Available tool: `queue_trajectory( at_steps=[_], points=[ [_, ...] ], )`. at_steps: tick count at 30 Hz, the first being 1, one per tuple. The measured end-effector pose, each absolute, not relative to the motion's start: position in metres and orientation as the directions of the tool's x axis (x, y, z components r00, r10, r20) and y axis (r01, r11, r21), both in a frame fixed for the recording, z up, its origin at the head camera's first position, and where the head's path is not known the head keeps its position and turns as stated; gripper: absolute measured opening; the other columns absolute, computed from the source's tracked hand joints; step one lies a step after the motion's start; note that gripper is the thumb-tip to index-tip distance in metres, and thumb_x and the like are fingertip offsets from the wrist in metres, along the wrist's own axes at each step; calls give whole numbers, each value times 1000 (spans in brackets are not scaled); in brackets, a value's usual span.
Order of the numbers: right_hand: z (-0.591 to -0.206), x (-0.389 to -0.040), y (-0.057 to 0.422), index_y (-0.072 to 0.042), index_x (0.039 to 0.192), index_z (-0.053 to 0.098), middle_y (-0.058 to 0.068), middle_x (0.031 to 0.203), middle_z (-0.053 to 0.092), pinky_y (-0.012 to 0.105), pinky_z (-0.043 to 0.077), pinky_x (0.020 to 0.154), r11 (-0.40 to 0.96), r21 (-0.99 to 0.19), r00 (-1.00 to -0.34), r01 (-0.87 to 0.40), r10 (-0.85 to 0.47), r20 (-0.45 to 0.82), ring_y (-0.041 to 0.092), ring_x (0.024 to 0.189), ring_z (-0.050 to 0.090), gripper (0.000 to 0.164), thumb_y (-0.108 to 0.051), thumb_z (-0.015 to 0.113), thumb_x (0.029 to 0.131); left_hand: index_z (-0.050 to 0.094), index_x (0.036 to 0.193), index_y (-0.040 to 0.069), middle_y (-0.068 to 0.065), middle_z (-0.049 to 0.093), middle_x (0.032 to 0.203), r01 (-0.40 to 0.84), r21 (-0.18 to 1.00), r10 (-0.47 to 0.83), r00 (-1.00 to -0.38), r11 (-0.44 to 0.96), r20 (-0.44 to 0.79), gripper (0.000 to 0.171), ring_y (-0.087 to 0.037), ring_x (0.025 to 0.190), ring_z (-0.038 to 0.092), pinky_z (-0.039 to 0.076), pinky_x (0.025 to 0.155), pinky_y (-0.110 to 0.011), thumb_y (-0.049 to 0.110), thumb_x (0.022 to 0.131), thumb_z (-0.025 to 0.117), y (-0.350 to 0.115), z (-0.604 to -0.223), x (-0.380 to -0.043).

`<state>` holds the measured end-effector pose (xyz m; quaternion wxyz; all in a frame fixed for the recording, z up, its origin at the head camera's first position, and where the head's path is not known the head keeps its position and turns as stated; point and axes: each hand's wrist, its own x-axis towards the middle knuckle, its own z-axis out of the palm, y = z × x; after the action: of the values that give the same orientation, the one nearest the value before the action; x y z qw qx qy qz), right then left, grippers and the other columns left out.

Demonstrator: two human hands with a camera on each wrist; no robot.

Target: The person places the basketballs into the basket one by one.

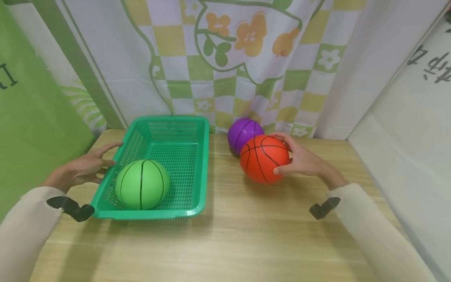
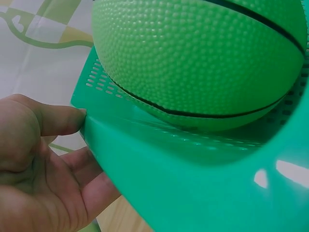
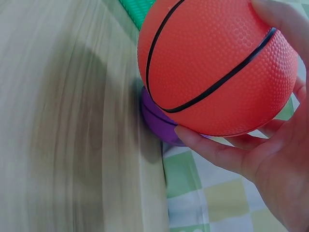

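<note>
A person in pale sleeves [image 1: 377, 231] reaches both forearms across a wood-grain counter [image 1: 239, 239], one from each lower corner. The right hand [image 1: 304, 158] holds a red ball [image 1: 264, 160] from its right side, the fingers spread wide around it, thumb on the near side, wrist angled inward. The ball is right of the basket, overlapping a purple ball [image 1: 242, 132] near the curtain [image 1: 229, 88]; whether the two touch cannot be told.

The left hand [image 1: 82, 168] lightly grips the left rim of a green basket [image 1: 203, 164], one digit against the edge and others reaching beneath it, fingers spread apart. Inside the basket, toward its near left corner, sits a green ball [image 1: 142, 184] with black lines.

Dark lettering [image 1: 8, 76] on the green panel [image 1: 31, 121] at left is cut off by the frame; dark characters [image 1: 437, 68] on the white panel [image 1: 408, 121] at right appear upside down, too partial to read.
</note>
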<state>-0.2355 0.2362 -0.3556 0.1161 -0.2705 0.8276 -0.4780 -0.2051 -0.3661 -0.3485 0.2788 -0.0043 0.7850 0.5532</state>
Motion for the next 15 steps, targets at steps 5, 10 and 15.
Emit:
queue_trajectory(
  at_steps=[5, 10, 15],
  points=[
    [-351, -237, 230, -18, 151, 31, 17, 143, 47, 51, 54, 89, 377, -858, -816, -350, -572, 82, 38, 121, 54, 95, -14, 86, 74, -12, 160, 24, -41, 1, 154, -321, 863, 299, -842, 391, -449, 77, -54, 128, 41, 55, 85, -55, 4, 107, 39, -366, -348, -206],
    [-347, -240, 221, -18, 151, 31, 17, 145, 46, 51, 54, 90, 353, -869, -809, -347, -581, 88, 38, 124, 53, 96, -11, 86, 74, -12, 160, 24, -42, 1, 153, -319, 865, 297, -845, 388, -445, 77, -49, 122, 49, 55, 85, -55, 3, 106, 39, -366, -346, -206],
    [-342, -244, 213, -19, 153, 31, 17, 147, 44, 52, 53, 91, 378, -852, -810, -363, -580, 88, 38, 124, 52, 97, -15, 87, 74, -12, 160, 25, -41, 10, 150, -339, 864, 291, -842, 372, -455, 77, -35, 106, 61, 56, 84, -55, 2, 106, 38, -365, -346, -205]
  ],
)
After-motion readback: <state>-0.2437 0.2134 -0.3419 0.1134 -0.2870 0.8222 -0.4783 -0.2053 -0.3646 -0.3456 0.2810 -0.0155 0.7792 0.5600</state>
